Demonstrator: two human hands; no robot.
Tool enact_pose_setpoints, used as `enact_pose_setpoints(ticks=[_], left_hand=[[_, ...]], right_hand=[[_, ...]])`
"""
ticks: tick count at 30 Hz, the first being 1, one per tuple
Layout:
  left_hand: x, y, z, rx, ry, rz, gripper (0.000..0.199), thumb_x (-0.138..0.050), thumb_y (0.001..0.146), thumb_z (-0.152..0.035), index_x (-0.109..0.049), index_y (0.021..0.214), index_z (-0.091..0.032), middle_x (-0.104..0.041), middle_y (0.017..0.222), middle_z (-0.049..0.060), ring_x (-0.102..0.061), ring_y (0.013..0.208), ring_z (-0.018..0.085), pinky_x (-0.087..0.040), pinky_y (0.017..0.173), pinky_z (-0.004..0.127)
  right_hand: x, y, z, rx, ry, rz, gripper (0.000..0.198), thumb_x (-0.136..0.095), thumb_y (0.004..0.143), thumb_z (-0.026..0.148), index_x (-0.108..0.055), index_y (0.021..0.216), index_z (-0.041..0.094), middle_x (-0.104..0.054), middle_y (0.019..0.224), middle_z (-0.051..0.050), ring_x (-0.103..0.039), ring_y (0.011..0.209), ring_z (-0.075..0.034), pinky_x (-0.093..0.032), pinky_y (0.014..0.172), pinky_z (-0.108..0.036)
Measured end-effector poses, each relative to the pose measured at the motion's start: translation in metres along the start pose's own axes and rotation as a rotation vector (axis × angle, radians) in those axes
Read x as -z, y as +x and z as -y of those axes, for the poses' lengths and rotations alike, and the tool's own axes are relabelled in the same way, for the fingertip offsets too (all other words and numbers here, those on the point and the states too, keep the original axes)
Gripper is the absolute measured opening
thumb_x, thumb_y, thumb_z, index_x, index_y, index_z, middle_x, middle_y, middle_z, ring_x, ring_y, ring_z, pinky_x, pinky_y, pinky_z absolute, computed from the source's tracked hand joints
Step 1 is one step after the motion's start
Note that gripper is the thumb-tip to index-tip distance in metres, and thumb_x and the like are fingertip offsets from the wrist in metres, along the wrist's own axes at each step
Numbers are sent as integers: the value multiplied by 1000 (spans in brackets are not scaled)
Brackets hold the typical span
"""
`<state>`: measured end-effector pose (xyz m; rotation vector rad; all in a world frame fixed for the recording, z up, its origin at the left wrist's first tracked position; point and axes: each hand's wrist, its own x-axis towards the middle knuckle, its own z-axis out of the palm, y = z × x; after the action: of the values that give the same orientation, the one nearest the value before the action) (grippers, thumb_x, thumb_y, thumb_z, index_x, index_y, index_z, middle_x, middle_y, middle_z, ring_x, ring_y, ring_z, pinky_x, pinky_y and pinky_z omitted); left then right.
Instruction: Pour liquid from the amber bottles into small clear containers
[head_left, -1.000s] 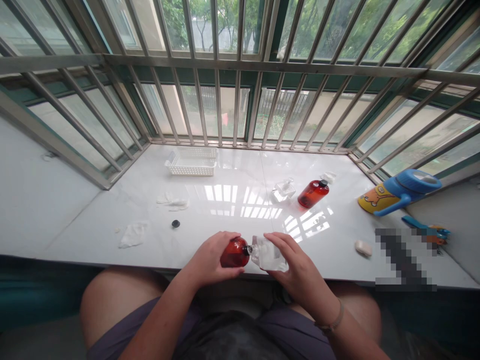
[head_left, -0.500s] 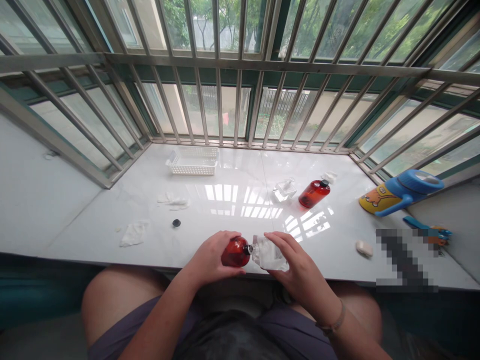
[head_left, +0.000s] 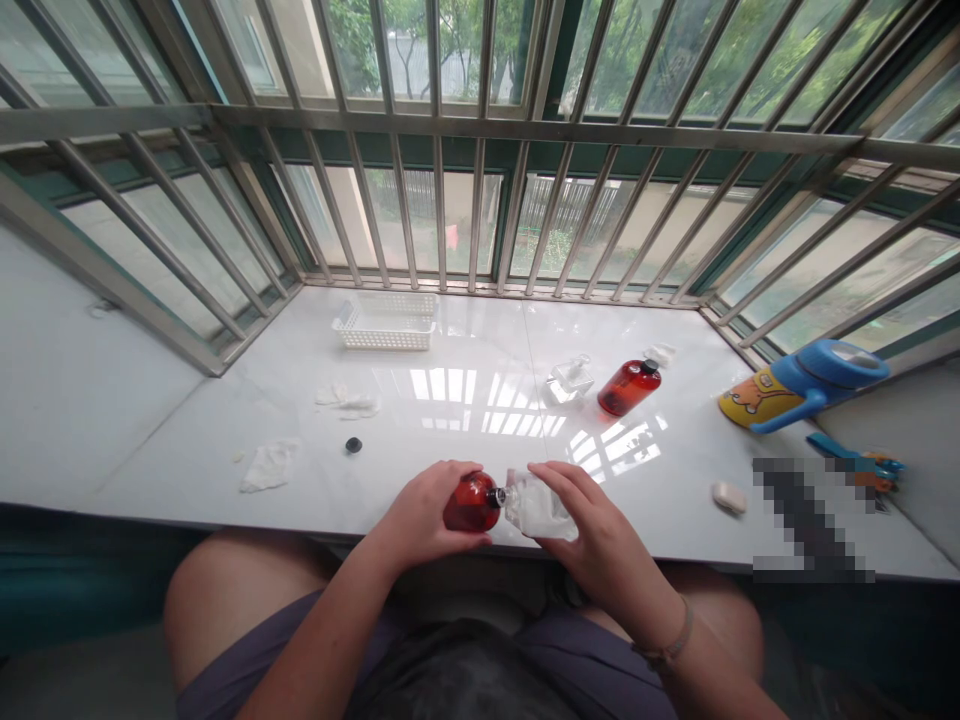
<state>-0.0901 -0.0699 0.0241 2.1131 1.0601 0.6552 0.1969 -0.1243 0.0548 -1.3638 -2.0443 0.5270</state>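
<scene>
Near the front edge of the white counter, my left hand [head_left: 427, 510] is wrapped round a reddish-brown bottle [head_left: 471, 503], tipped on its side with its neck pointing right. My right hand [head_left: 589, 515] grips a clear, squarish bottle [head_left: 534, 505], also tilted, its mouth turned toward the brown bottle. The two mouths meet or nearly meet; I cannot tell whether they touch. Farther left lies a small black cap [head_left: 353, 446]. Beyond my right hand, a second reddish-brown bottle [head_left: 628, 388] with a black cap lies beside another clear glass bottle [head_left: 570, 380].
A white perforated basket [head_left: 386, 325] sits at the back left. Crumpled tissues [head_left: 268, 468] lie on the left. A blue and yellow tumbler [head_left: 799, 385], a whitish, soap-like block [head_left: 729, 497] and a blue-orange tool [head_left: 862, 460] are on the right. Metal bars [head_left: 480, 200] enclose the counter.
</scene>
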Motion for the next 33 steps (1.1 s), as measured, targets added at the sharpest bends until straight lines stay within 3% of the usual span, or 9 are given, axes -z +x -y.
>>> enact_pose_setpoints(ticks=[33], left_hand=[[1,-1,2,26,-46,-16,84,-98,73,-42,-56,145,-29,-71,137,9,-70,125,33,-57,111,48]], right_hand=[[-3,1,-1,52,-35,-38,78,-60,89,4,-48,158,37,-60,148,-9,-61,139,-29,-57,117,-50]])
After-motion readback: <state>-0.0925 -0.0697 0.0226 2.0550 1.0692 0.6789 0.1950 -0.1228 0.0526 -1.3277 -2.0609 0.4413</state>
